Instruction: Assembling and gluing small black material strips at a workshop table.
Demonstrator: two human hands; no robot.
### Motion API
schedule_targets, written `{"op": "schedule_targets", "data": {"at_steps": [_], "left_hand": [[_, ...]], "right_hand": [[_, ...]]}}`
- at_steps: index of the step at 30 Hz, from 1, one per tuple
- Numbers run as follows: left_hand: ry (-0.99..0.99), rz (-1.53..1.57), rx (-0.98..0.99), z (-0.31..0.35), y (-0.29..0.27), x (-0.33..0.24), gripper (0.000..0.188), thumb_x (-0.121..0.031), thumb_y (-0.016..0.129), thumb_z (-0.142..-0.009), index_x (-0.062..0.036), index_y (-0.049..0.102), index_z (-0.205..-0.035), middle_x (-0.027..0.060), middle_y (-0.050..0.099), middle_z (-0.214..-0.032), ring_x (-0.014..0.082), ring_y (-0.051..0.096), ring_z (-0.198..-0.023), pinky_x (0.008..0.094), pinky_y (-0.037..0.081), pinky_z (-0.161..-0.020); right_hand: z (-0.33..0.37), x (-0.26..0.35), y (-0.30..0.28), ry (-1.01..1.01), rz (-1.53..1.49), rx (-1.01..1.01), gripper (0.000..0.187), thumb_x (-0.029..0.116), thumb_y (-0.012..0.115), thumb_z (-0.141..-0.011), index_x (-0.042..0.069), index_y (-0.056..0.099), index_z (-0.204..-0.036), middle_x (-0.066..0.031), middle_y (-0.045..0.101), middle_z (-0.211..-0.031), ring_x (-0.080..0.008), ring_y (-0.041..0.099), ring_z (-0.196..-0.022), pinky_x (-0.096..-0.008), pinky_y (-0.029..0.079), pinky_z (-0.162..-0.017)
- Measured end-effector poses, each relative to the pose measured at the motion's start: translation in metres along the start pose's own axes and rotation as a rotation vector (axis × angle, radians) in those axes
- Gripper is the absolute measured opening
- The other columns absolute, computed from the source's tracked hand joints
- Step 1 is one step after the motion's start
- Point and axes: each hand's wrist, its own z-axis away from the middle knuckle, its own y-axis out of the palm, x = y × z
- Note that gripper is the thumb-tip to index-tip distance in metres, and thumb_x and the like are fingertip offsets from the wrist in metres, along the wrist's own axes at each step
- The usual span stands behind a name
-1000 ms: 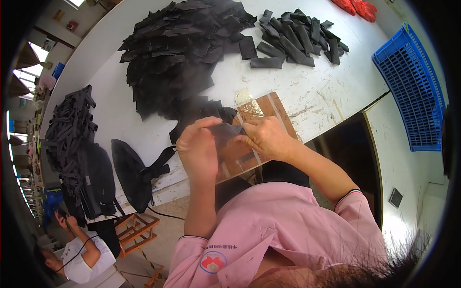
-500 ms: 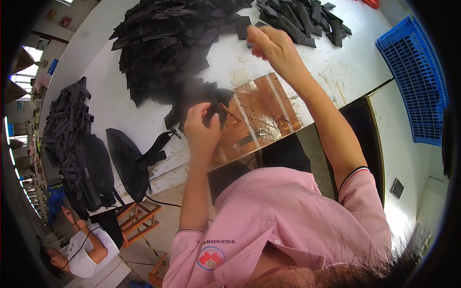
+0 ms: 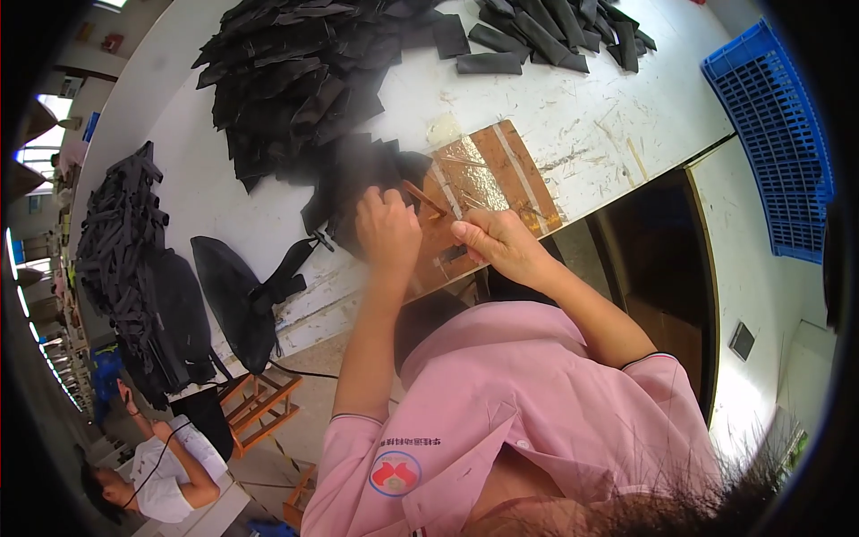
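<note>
My left hand [image 3: 389,228] is bent at the near edge of a small stack of black fabric pieces [image 3: 344,179], fingers curled; whatever they hold is hidden. Just right of it, my right hand [image 3: 506,243] is closed with thumb against fingers, over the near part of a brown wooden board [image 3: 519,179]. I cannot make out what is in its grip. Between the hands, a short wooden stick [image 3: 424,199] slants up from the board. Clear tape and pale strips cross the board's surface. A flat black tube-like piece [image 3: 489,63] lies beyond it.
A large heap of black fabric pieces [image 3: 295,80] covers the far left of the white table [image 3: 608,125]; more black tube-like pieces [image 3: 546,31] lie right of it. Black strips [image 3: 121,251] pile at left, beside a black pouch [image 3: 234,300]. A blue crate [image 3: 774,134] stands right.
My right hand has come back from the far pieces to the board, and a black tube-like piece now lies near them. My left hand has shifted slightly right, its fingers closer together.
</note>
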Motion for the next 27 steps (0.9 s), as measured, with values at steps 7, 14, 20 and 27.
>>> {"op": "schedule_targets", "data": {"at_steps": [7,14,20,27], "left_hand": [[0.039,0.019,-0.113,0.000,0.007,0.010,0.008,-0.006,0.058,-0.070,-0.0011,0.057,-0.076,0.0135,0.054,-0.092,0.0283,0.051,-0.085,0.0367,0.043,-0.074],[-0.251,1.036,-0.059,0.015,-0.026,0.013,0.007,-0.002,0.057,-0.076,0.0005,0.056,-0.083,0.0042,0.054,-0.078,0.0113,0.051,-0.067,0.0235,0.042,-0.060],[-0.232,1.222,0.137,0.035,-0.055,-0.004,0.008,-0.008,0.051,-0.086,-0.0008,0.053,-0.089,0.0001,0.055,-0.079,0.0049,0.047,-0.068,0.0175,0.039,-0.062],[-0.222,1.258,0.203,0.042,-0.071,-0.001,0.009,-0.010,0.049,-0.087,-0.0023,0.051,-0.086,0.0011,0.052,-0.078,0.0071,0.047,-0.070,0.0199,0.040,-0.064]], "right_hand": [[0.003,-0.003,0.005,-0.043,0.073,0.023,0.036,0.028,0.049,-0.087,-0.003,0.056,-0.069,-0.0143,0.053,-0.054,-0.0253,0.057,-0.053,-0.0364,0.042,-0.051],[0.001,0.007,0.025,-0.184,-0.007,-0.164,0.017,0.014,0.059,-0.081,-0.003,0.056,-0.080,-0.0081,0.055,-0.067,-0.0149,0.052,-0.053,-0.0260,0.044,-0.054],[-0.003,0.022,0.032,-0.355,-0.071,-0.237,0.015,0.008,0.064,-0.077,-0.002,0.059,-0.087,-0.0048,0.055,-0.075,-0.0094,0.055,-0.057,-0.0195,0.044,-0.050],[0.004,0.024,0.031,-0.180,-0.208,-0.186,0.008,0.005,0.063,-0.073,-0.001,0.062,-0.078,-0.0046,0.056,-0.064,-0.0099,0.053,-0.055,-0.0236,0.042,-0.050]]}}
